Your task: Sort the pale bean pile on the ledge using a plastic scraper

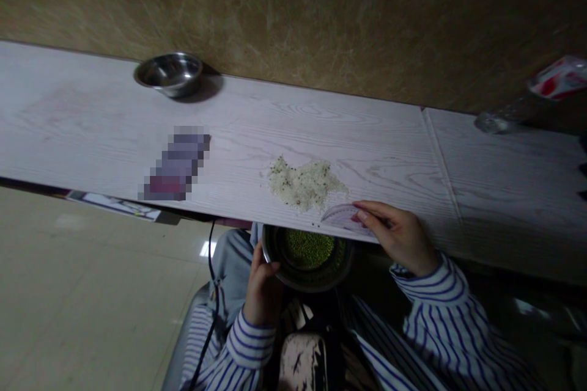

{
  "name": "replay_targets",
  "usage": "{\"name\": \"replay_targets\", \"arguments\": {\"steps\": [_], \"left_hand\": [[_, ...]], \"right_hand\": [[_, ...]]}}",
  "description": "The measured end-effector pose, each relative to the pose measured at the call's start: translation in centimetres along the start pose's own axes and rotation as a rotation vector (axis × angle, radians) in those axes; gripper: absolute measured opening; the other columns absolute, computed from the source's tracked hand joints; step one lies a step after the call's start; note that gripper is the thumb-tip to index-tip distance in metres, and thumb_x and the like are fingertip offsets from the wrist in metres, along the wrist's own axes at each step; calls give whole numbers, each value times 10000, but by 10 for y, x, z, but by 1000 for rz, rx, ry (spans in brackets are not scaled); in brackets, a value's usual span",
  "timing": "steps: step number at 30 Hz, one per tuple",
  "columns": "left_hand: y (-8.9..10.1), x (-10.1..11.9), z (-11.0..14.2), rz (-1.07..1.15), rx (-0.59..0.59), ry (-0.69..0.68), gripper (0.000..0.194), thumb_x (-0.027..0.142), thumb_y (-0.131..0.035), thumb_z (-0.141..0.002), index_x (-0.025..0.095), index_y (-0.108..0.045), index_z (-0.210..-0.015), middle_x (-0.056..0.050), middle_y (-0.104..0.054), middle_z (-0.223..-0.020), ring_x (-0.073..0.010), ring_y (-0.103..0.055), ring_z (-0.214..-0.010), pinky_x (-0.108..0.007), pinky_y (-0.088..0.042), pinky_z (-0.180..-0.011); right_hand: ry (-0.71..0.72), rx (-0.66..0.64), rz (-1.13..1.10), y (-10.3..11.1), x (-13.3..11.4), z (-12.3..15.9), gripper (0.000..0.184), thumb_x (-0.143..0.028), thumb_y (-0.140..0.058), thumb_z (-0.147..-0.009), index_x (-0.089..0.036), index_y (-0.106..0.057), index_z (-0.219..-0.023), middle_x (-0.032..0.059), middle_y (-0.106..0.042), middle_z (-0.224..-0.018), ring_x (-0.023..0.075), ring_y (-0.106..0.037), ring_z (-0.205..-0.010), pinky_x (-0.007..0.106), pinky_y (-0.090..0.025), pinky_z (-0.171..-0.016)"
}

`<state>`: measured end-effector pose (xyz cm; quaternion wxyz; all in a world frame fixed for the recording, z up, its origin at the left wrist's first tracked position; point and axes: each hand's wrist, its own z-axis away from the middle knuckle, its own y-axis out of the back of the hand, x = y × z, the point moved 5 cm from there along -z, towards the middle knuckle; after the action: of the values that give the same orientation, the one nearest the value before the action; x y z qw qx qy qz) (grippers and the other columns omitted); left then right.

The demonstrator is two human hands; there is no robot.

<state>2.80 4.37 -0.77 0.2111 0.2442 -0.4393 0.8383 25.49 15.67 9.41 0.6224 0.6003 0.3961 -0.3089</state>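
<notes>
My left hand (261, 290) grips the rim of a steel bowl (275, 269) holding green beans (309, 248), kept just under the near edge of the white wooden table (92, 128). My right hand (398, 235) pinches a small pale card (342, 217) lying flat on the table edge, its fingers closed on it. Just left of the card is a pile of white rice (302, 183) with a few dark specks in it. Both sleeves are blue-and-white striped.
An empty steel bowl (169, 73) stands at the far left by the brown wall. A blurred dark flat object (177, 165) lies left of the rice. A clear bottle with a red label (536, 98) lies at the far right. Tiled floor is at the lower left.
</notes>
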Motion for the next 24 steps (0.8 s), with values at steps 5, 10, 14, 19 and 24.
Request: {"name": "replay_targets", "arguments": {"steps": [5, 10, 14, 19, 24], "left_hand": [[5, -2, -3, -29, 12, -18, 521, 216, -700, -720, 281, -730, -1236, -46, -740, -1251, -292, -624, -1200, -403, -481, -1012], [6, -1, -3, -31, 10, -7, 547, 210, -695, -733, 289, -712, -1273, -52, -732, -1275, -288, -643, -1162, -396, -511, -957], [6, -1, -4, -35, 17, -19, 524, 217, -693, -732, 291, -724, -1250, -48, -735, -1265, -296, -610, -1237, -398, -470, -1033], [7, -2, -4, -48, 26, -21, 554, 214, -683, -726, 307, -716, -1271, -43, -726, -1289, -298, -625, -1212, -415, -484, -1019], [4, 1, -2, -19, 10, -12, 533, 188, -688, -737, 314, -728, -1253, -32, -728, -1291, -283, -635, -1189, -404, -502, -989]], "right_hand": [[7, 53, -5, 4, 2, -11, 340, -428, -667, -880, -163, -805, -1040, 115, -823, -866, 257, -794, -810, 377, -647, -760], [20, 46, -23, -3, -1, -11, 328, -418, -671, -887, -168, -800, -1056, 114, -825, -882, 254, -796, -811, 371, -646, -753], [33, 44, -3, -9, 1, -13, 329, -421, -657, -903, -177, -800, -1072, 109, -826, -891, 255, -797, -836, 386, -643, -792], [13, 141, 2, 2, 3, -18, 383, -480, -671, -887, -159, -800, -1052, 125, -823, -885, 265, -794, -809, 394, -647, -760], [13, 157, -29, 2, 1, -22, 410, -498, -673, -884, -148, -790, -1063, 132, -820, -878, 264, -790, -786, 390, -648, -722]]}}
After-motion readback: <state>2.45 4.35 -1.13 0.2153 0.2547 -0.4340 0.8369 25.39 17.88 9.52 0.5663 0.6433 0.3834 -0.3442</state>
